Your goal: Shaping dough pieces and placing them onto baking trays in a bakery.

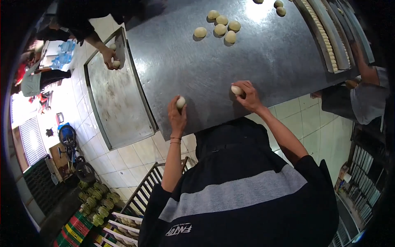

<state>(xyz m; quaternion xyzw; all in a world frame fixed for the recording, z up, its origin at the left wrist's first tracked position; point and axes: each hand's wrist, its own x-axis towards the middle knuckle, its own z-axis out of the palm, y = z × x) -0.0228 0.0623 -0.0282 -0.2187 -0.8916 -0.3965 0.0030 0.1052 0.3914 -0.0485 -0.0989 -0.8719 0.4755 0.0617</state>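
My left hand [177, 115] is closed around a pale dough ball [180, 102] just above the near left part of the metal table [197, 78]. To the right, my right hand [248, 97] grips another dough ball [236, 90] between thumb and fingers, close to the tabletop. Farther back on the table several round dough balls [220, 29] lie in a loose group, one [200, 32] slightly apart on the left. At the far left, another person's hand [108, 56] holds a dough ball [116, 64] over a flat metal tray [119, 92] beside the table.
Long trays [319, 33] with rows of small dough pieces stand at the table's right end, where another person's arm [364, 61] reaches in. Behind me on the left are a slatted rack [144, 185], trays of dough balls [123, 228] and stacked crates [76, 228]. A bicycle [68, 136] stands farther left.
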